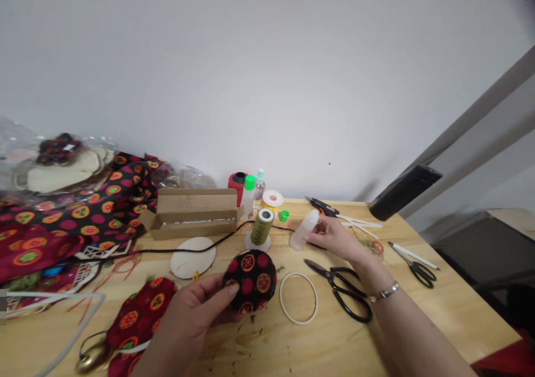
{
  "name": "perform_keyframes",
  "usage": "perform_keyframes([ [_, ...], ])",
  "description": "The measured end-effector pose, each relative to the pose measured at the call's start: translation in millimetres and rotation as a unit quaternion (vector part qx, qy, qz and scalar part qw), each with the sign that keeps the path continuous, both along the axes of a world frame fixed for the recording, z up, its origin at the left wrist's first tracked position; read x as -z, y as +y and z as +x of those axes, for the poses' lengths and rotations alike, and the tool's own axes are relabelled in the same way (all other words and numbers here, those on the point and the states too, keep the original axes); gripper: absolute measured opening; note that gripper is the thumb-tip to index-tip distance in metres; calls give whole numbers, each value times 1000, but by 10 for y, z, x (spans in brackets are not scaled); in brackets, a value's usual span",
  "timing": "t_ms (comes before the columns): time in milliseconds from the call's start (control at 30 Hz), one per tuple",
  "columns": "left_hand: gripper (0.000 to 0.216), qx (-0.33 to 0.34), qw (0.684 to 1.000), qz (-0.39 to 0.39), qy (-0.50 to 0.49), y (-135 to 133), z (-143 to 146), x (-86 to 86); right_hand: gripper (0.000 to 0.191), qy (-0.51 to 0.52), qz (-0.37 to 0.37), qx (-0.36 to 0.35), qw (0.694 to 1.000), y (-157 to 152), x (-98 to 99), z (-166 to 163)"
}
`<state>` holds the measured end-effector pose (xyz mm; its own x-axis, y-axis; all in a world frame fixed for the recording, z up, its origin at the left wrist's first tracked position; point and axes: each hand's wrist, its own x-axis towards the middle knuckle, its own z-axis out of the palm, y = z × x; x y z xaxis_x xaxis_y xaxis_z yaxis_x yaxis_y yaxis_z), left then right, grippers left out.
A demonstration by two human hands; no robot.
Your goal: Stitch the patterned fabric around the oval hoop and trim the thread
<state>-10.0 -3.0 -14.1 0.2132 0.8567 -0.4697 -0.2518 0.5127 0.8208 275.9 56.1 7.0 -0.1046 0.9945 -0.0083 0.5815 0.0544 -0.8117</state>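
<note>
My left hand (pixel 204 304) grips a round disc covered in dark patterned fabric (pixel 251 282), thumb on top, held over the front middle of the table. Farther right, my right hand (pixel 330 238) is closed round a translucent white squeeze bottle (pixel 304 230), which leans to the right. A small green cap (pixel 284 216) lies just left of that bottle. Between my hands is a thin white ring (pixel 298 298) lying flat. Black-handled scissors (pixel 338 288) rest below my right forearm. An olive thread spool (pixel 262 226) stands behind the disc.
An open cardboard box (pixel 192 215) stands at back left, near patterned fabric (pixel 125 193). A white oval piece (pixel 193 257) lies under a black cord. Behind are a green-capped bottle (pixel 248 196) and a glue gun (pixel 322 206). Smaller scissors (pixel 420 271) lie far right.
</note>
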Motion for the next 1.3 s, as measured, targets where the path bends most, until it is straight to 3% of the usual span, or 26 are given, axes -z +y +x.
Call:
perform_keyframes([
  [367,31,22,1000,-4,-8,25,-41,36,28,-42,104,189,976,595,-141,-17],
  [633,32,-1,1000,-10,6,17,-14,7,24,-105,70,179,976,942,138,-265],
  [800,34,18,1000,-2,0,29,-35,58,35,-177,50,191,964,818,111,-43],
  [900,31,35,999,5,-9,24,-48,86,27,-249,12,236,939,621,79,217],
  [1000,28,43,999,8,-6,10,-49,78,32,-310,-31,274,910,431,76,391],
  [1300,30,36,999,19,-14,30,-63,87,53,-363,-80,324,870,190,-7,476],
])
